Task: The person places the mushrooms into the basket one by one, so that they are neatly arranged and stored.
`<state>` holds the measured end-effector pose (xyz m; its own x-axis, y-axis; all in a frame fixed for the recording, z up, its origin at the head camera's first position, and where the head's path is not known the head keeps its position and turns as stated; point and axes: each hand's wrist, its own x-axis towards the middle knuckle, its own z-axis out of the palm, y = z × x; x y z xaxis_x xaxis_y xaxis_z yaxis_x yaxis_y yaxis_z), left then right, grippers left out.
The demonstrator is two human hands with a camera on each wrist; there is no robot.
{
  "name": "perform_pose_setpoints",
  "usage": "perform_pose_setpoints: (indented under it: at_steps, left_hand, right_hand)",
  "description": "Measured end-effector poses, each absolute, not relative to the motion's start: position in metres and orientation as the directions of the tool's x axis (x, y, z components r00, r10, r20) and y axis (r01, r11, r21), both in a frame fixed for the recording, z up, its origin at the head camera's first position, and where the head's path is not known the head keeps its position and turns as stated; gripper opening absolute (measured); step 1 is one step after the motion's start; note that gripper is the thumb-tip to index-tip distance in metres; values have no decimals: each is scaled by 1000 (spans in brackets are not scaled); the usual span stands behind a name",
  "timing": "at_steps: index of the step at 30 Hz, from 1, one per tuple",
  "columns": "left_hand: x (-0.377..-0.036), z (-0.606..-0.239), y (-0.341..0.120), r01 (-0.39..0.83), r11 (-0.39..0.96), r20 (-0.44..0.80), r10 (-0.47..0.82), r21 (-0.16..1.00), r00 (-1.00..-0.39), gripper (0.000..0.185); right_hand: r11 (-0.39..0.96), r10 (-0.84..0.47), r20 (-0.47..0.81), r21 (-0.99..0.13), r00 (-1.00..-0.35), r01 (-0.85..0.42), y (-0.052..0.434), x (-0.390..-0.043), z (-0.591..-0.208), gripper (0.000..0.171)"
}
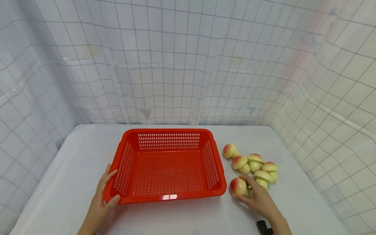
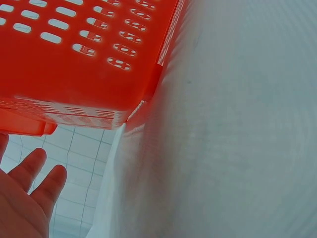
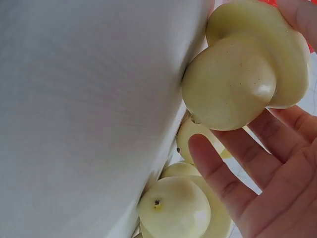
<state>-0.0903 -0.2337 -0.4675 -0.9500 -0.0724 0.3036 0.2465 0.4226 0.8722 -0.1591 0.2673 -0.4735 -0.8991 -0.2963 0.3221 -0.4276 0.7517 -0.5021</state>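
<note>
A red plastic basket [image 1: 168, 197] with slotted sides sits on the white-covered table. My left hand [image 1: 100, 200] rests at its near left corner, thumb over the front rim and fingers along the left rim. In the left wrist view, the fingers [image 2: 47, 186] look straight and spread below the red wall. Right of the basket, my right hand [image 1: 258, 197] grips an artificial mushroom [image 1: 238, 186] with a red-yellow cap between thumb and fingers. Its rounded pale stem shows in the right wrist view, close to the tabletop. Several similar mushrooms [image 1: 255, 158] lie just beyond that hand.
A small black object [image 1: 262, 227] shows beside the right forearm. White gridded curtains [image 1: 173, 78] hang behind the table [image 1: 164, 223] and along both sides.
</note>
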Motion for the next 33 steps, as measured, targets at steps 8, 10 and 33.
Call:
perform_pose_setpoints:
  at_steps: [8, 10, 33]
  left_hand:
    - [-90, -467, -233, 246, 421, 302, -73, 873, -950, 71]
    - [-90, -468, -233, 243, 421, 301, -76, 874, -950, 71]
    - [-91, -468, -233, 244, 416, 305, -86, 876, -949, 72]
  right_hand:
    - [743, -289, 343, -509, -894, -435, 263, -162, -472, 61]
    - [744, -286, 356, -503, -890, -440, 263, -163, -472, 60]
    - [695, -218, 440, -557, -871, -455, 253, -168, -470, 57]
